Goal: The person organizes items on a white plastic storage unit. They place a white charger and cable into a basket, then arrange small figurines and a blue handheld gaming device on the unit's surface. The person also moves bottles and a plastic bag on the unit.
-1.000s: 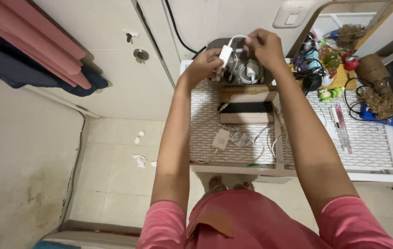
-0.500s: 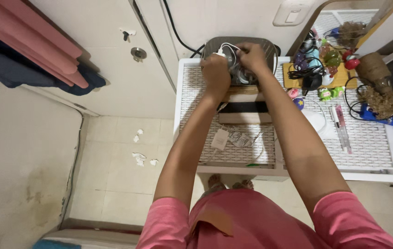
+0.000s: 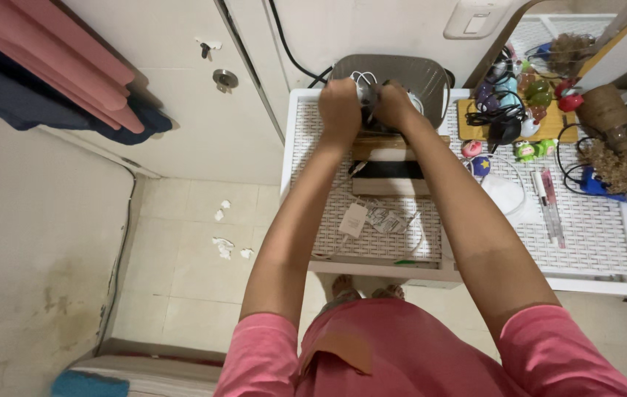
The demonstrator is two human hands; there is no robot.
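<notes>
While I lean over the white woven table [image 3: 607,242], both my hands meet at the front edge of the grey bin [image 3: 416,77] standing at the wall. My left hand [image 3: 340,110] is curled shut around a bundle of white cables [image 3: 364,79], and my right hand [image 3: 394,106] grips the same bundle just beside it. Below my fingers lies a wooden box [image 3: 391,165], and nearer to me a small white charger [image 3: 353,219].
</notes>
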